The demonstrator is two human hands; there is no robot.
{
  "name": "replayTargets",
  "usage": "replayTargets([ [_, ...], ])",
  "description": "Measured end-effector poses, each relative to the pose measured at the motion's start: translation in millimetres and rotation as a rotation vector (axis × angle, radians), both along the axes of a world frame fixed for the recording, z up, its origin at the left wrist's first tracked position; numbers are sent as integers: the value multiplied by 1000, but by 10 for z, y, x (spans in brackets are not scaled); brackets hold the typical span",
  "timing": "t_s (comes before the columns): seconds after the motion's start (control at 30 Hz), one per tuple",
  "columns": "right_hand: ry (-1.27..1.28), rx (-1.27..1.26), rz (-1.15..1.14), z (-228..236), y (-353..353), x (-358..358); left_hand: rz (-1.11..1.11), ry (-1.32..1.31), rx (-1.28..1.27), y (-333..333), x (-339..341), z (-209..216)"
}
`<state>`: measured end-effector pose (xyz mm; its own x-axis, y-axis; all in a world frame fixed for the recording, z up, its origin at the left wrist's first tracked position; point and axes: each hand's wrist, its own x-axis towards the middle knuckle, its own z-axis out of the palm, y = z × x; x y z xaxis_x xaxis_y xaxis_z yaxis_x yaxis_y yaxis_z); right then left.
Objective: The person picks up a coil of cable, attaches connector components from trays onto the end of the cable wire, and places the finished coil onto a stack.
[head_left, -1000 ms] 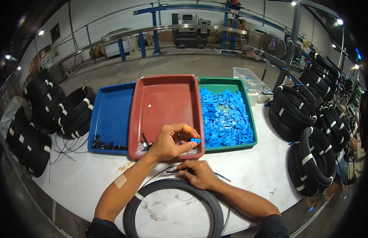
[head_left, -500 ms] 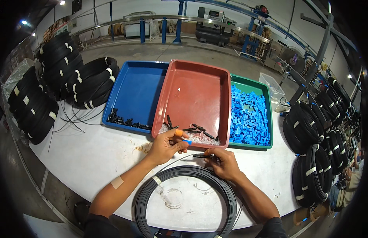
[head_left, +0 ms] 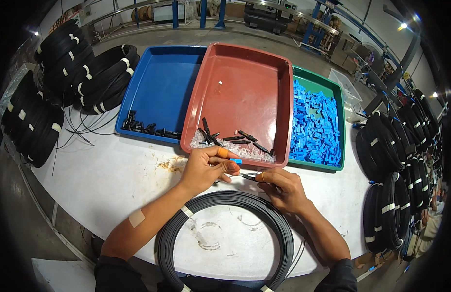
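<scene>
The left hand (head_left: pixel 206 168) pinched a small blue piece (head_left: pixel 236 161) between thumb and fingers, just in front of the red tray (head_left: pixel 245 82). The right hand (head_left: pixel 282 189) pinched the dark cable end (head_left: pixel 248 177) close beside that piece. Both hands hovered over the white surface (head_left: pixel 113 180), above a coiled black cable (head_left: pixel 225 233). A green tray (head_left: pixel 338 97) of blue pieces lay right of the red one, a blue tray (head_left: pixel 162 82) left.
</scene>
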<state>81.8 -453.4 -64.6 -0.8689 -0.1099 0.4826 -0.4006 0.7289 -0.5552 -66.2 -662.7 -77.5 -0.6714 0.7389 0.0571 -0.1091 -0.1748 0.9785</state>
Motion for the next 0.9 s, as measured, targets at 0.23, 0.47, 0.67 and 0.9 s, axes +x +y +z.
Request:
replayTargets([
  [0.23,-10,112,26,63,17,3,-49,-10,7,28,40,37],
  [0.47,-118,364,5,105,-24,39,-74,-34,3,41,56,54],
  [0.67,-136,441,16,224,-99,45,-79,-47,55,14,49,28],
  [0.9,-312,319,28,252,-94,43,-74,-19,27,8,50,9],
])
